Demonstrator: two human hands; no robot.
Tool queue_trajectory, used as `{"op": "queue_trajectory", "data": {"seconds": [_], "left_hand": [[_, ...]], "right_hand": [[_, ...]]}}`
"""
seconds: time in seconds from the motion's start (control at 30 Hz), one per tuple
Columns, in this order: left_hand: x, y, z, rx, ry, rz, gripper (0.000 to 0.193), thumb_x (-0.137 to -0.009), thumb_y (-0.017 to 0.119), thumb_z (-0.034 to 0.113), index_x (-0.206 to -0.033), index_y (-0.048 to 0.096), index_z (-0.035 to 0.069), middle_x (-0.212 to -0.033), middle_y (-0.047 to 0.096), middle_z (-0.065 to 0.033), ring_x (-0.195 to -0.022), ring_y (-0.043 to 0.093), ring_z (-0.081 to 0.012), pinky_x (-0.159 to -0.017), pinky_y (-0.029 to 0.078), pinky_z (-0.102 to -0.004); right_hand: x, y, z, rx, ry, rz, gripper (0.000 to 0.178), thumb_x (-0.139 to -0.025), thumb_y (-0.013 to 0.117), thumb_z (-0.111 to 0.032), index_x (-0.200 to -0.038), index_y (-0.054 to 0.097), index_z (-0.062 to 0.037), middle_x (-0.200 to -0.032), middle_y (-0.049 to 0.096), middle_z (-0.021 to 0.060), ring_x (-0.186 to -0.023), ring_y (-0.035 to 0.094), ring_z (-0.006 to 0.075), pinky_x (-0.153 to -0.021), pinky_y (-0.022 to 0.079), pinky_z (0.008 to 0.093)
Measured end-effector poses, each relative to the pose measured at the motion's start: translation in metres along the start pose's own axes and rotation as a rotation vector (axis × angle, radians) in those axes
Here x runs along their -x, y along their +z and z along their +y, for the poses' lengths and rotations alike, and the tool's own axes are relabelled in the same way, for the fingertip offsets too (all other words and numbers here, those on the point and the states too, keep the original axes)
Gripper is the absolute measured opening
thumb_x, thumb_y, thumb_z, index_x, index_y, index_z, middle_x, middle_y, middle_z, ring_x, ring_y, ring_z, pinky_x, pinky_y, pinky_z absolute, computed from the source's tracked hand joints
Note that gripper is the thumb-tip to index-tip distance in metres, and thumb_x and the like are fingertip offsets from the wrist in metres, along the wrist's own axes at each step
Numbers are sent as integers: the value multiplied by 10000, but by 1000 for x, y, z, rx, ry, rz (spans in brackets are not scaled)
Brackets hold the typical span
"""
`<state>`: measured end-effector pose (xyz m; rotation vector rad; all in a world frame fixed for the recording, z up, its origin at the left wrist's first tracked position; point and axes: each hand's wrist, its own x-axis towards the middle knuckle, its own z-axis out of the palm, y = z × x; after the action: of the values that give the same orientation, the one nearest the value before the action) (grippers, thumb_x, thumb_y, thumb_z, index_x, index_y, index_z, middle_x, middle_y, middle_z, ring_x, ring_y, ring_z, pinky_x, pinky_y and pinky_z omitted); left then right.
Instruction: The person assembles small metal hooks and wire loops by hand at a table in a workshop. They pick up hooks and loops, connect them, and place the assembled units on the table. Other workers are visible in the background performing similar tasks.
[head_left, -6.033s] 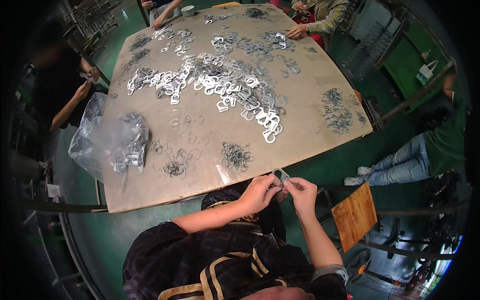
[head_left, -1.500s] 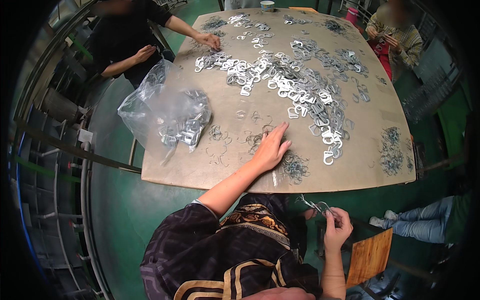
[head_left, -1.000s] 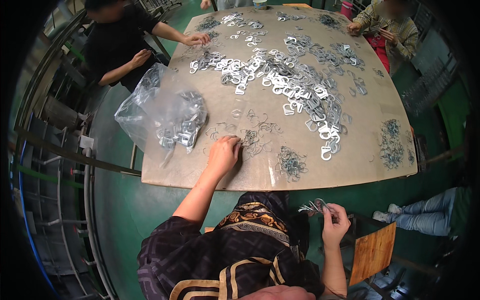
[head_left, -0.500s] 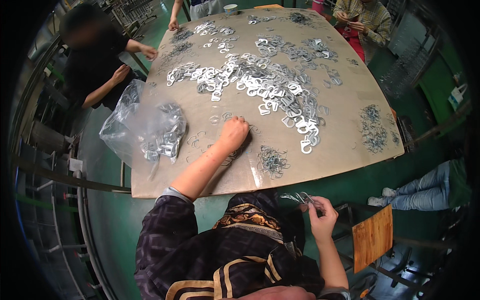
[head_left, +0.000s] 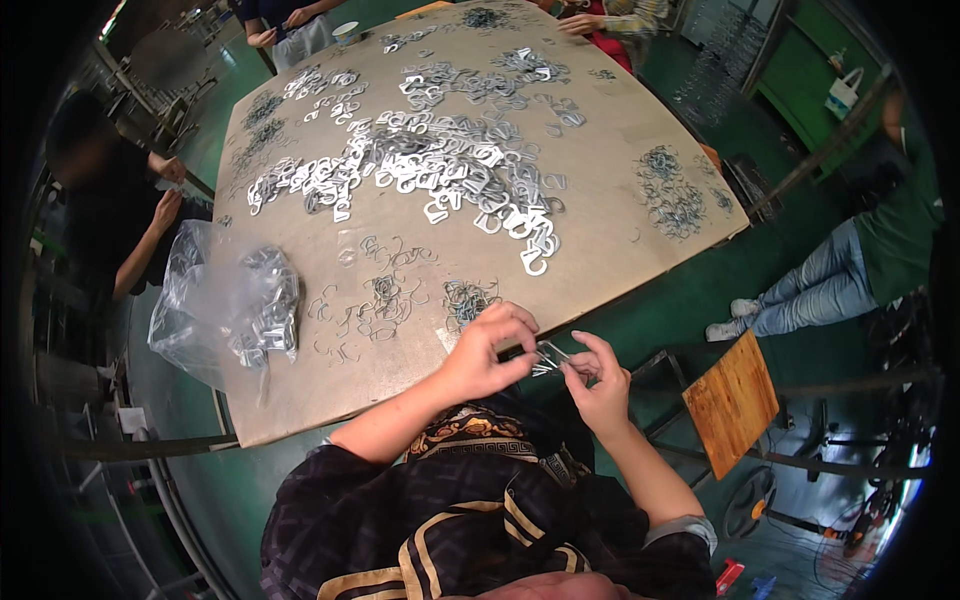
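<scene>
My right hand [head_left: 600, 388] is at the table's near edge, in front of my body. Several shiny metal hooks [head_left: 547, 358] stick out from between its thumb and fingers. Close by on the left, my left hand [head_left: 488, 352] has its fingers curled toward those hooks, thumb and fingertips near together. Whatever its fingertips pinch is too small to make out. Just beyond the left hand lies a small heap of thin bent wire pieces [head_left: 466, 300]. More loose wire pieces [head_left: 385, 303] are spread to the left of that heap.
A large pile of flat silver hooks [head_left: 430, 160] covers the middle of the table [head_left: 600, 250]. A clear plastic bag of metal parts [head_left: 265, 315] sits at the left edge. Co-workers stand around the table. A wooden stool seat [head_left: 732, 403] is at my right.
My left hand has come back from the loose wire pieces on the table to beside my right hand. My view has shifted to the right. The right hand still holds hooks.
</scene>
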<state>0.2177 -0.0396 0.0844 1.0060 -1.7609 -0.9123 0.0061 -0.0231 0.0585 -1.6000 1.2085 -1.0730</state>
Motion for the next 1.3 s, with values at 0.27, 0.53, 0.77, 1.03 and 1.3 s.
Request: {"op": "queue_trajectory", "data": {"seconds": [0.27,0.53,0.77,1.03,1.3], "left_hand": [[4,42,-5,-21,60,94,146,-725,740,56,-795,613,43,-1017,638,-102,-970,572,-263,-879,420,-366],[4,48,-7,-36,92,84,146,-758,712,39,-837,589,38,-1057,640,-118,-1006,568,-275,-885,423,-371],[9,59,-11,-6,102,115,175,-776,696,38,-877,556,70,-991,646,-80,-983,583,-267,-884,405,-378],[18,59,-10,26,180,66,202,-792,696,9,-902,548,92,-988,657,-33,-962,591,-242,-878,400,-377],[26,56,-8,33,174,85,218,-776,699,1,-905,543,82,-930,623,-46,-954,589,-240,-859,393,-380]], "right_hand": [[3,-5,-6,89,-102,20,465,-807,636,79,-1254,541,-9,-813,693,77,-724,657,97,-652,525,241],[3,-8,-1,250,-245,60,470,-782,658,72,-1234,565,-15,-819,693,109,-703,672,146,-652,542,272],[-3,-12,1,272,-362,27,472,-747,681,23,-1208,587,-23,-794,700,85,-724,704,192,-642,526,267],[-85,-7,46,591,-393,-72,421,-847,602,-23,-1263,556,-71,-881,583,140,-807,592,283,-709,491,378],[-169,35,62,796,-238,-415,502,-777,706,-53,-1256,570,-113,-1052,567,176,-987,583,374,-832,484,446]]}}
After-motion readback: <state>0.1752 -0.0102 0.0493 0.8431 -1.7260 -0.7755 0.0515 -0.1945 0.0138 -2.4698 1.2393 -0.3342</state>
